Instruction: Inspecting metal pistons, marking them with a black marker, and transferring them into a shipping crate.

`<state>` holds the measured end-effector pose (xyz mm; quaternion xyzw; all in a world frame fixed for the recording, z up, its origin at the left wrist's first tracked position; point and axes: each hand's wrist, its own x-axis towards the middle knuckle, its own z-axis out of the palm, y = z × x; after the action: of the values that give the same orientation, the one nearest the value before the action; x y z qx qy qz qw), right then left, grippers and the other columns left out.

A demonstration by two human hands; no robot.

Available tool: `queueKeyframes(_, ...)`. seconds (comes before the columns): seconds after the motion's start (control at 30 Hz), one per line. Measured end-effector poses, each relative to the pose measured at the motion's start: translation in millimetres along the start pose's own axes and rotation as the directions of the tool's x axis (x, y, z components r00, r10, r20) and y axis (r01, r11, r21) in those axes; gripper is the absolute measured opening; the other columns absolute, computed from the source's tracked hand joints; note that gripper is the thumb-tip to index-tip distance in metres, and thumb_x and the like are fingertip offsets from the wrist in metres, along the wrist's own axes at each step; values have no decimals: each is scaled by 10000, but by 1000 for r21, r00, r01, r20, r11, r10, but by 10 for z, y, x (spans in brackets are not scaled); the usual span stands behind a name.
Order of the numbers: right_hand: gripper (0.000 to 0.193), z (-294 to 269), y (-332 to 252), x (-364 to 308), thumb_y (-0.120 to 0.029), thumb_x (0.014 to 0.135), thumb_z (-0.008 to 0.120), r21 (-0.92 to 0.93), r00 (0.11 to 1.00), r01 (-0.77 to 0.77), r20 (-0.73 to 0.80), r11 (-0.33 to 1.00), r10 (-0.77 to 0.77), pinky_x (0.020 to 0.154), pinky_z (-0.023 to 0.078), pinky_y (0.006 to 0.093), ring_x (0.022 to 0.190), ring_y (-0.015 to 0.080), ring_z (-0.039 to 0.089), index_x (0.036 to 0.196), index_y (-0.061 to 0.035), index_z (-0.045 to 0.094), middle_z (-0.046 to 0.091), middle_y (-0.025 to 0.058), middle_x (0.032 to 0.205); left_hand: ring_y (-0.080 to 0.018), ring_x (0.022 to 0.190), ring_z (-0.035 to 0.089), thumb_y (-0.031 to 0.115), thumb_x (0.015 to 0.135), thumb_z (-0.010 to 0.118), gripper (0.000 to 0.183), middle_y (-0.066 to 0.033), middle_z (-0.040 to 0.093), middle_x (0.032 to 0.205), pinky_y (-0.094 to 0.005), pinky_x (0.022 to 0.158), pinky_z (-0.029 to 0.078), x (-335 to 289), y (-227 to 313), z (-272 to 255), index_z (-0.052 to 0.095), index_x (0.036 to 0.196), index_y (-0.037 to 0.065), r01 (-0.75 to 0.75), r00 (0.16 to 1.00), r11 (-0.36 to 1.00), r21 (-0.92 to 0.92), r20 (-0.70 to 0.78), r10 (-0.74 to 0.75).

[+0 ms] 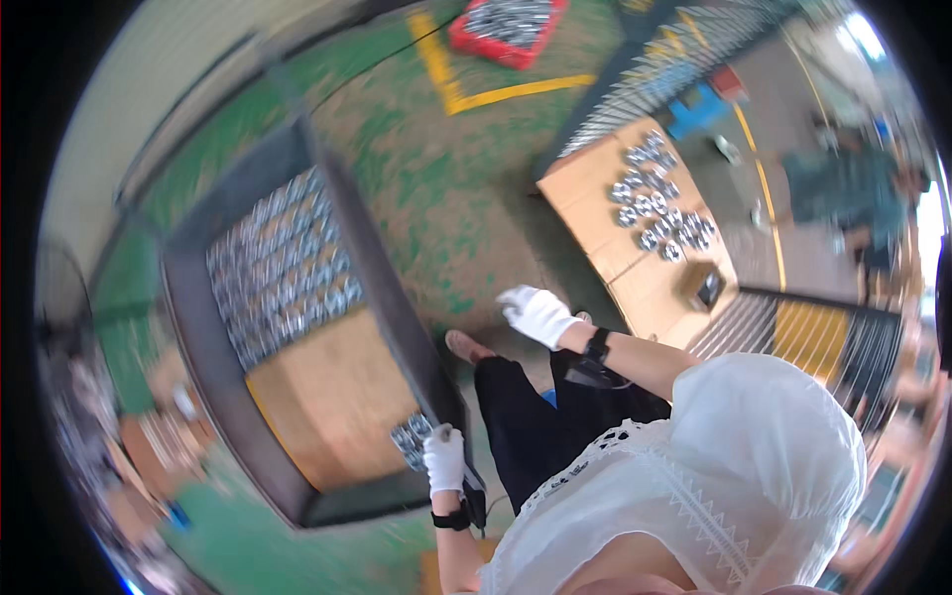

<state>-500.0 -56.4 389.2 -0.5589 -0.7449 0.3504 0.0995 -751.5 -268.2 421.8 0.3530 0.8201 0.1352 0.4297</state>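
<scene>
My left hand (443, 462), in a white glove, is at the near right wall of a large dark metal bin (347, 198), its fingers curled. Beside those fingers sits a small group of shiny metal parts (411, 439); whether the hand grips them or the rim is hidden. Rows of similar silver parts (288, 263) fill the far half of the bin, and a brown cardboard sheet (332, 397) lies bare in the near half. My right hand (536, 315), also white-gloved, hangs in the air between bin and table, fingers loosely apart and nothing visible in them.
To the right, a cardboard-covered table (605, 213) holds several loose round metal parts (654, 203) and a small brown box (702, 286). A red crate (509, 30) of metal parts stands on the green floor far ahead. Another person (843, 183) is at the far right.
</scene>
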Motion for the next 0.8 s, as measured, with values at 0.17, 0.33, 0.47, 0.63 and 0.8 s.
queueKeyframes(0.17,324,-968,1915,-1444,-216,838,543,172,749,-637,-91,751,656,898,510,414,993,346,653,1093,-75,684,688,187,1041,-367,972,655,249,856,625,290,-222,676,1030,-428,882,518,93,1350,680,698,1017,19,-344,917,859,379,332,221)
queueKeyframes(0.33,274,-1252,3285,-2657,-186,833,566,309,508,-769,-236,560,828,900,507,419,993,360,645,1060,-68,662,678,213,1021,-389,938,633,216,829,610,254,-228,637,1031,-455,851,517,306,2808,1894,656,983,21,-750,660,385,538,574,484)
queueKeyframes(0.47,400,-1206,3942,-2904,-164,840,566,368,375,-836,-159,408,913,904,504,439,1055,385,615,1234,-94,569,623,228,1161,-406,944,633,208,800,592,261,-251,640,1022,-460,833,529,715,3748,3098,668,953,11,-828,556,141,544,759,339)
queueKeyframes(0.63,486,-1066,4706,-2424,-130,828,570,334,428,-830,-132,446,894,891,509,451,1066,408,603,1309,-147,499,478,238,1346,-412,953,642,133,777,559,237,-252,655,997,-451,816,549,1763,4041,4834,699,922,8,-833,458,-238,499,864,210)
queueKeyframes(0.8,502,-929,5538,-1755,-78,800,575,249,462,-834,-172,492,870,859,528,440,1040,390,617,1289,-171,510,392,227,1427,-338,1269,426,146,869,544,219,-148,500,1276,-536,946,461,2198,4142,6343,671,1039,92,-943,156,-242,227,947,280)
